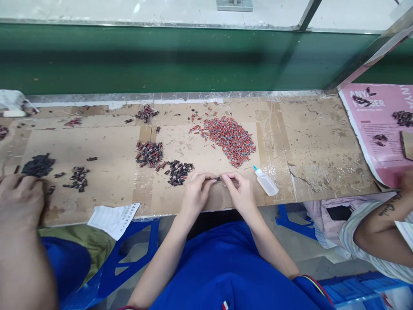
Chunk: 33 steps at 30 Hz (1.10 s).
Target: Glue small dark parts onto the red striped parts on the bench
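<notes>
My left hand (195, 192) and my right hand (240, 192) meet at the near edge of the cardboard-covered bench (306, 142). Both are pinched together on one small dark part (219, 177) held between their fingertips. A large heap of small red and grey parts (230, 135) lies just beyond my hands. A pile of black parts (178, 171) sits left of my left hand, and a mixed red and black pile (149, 153) lies further left. A small clear squeeze bottle with a blue tip (266, 181) lies on its side right of my right hand.
Another person's hand (19, 202) rests at the left by dark piles (38, 165). A second person's arm (382, 228) is at the right near a pink printed sheet (377, 125). A paper slip (112, 218) hangs off the bench edge. A green wall panel (161, 60) runs behind.
</notes>
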Tool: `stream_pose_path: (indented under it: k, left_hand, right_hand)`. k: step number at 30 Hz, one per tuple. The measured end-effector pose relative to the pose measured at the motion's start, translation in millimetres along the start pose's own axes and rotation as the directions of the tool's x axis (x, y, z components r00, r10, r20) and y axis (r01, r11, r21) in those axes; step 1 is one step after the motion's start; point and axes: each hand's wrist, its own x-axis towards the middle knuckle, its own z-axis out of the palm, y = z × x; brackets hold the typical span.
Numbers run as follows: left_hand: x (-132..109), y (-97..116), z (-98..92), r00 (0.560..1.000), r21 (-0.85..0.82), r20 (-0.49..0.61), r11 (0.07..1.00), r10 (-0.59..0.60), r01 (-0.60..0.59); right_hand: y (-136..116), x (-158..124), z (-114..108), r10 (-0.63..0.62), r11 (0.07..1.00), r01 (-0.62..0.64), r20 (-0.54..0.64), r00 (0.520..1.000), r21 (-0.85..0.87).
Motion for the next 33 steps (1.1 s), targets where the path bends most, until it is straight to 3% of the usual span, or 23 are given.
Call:
stream_pose_path:
  k: [7, 14, 23, 30, 33]
  left_hand:
    - [-6.1, 17.2, -3.2, 0.983, -0.242, -0.01, 0.954, -0.183, 0.175]
    - [-8.5, 24.7, -7.4, 0.969, -0.308, -0.083, 0.931, -0.233, 0.197]
    - [-5.8, 35.3, -5.7, 0.929, -0.503, 0.029, 0.798, -0.37, 0.333]
    - [-5.7, 42.9, -6.1, 0.934, -0.517, 0.042, 0.792, -0.355, 0.325]
    - [-6.3, 46.3, -7.8, 0.933, -0.536, 0.025, 0.783, -0.359, 0.315]
  right_hand:
    - [-7.8, -3.9, 4.2, -0.014, 1.0, 0.013, 0.022, 1.0, 0.021]
    - [-10.4, -6.1, 7.4, -0.011, 0.989, 0.007, 0.029, 1.0, 0.146]
    - [-18.5, -7.1, 8.9, -0.032, 0.958, 0.054, -0.083, 0.996, 0.282]
    - [-14.9, -6.8, 7.3, 0.084, 0.933, -0.061, -0.052, 0.995, 0.354]
    - [-16.7, -8.7, 4.0, 0.063, 0.934, -0.055, -0.011, 0.998, 0.353]
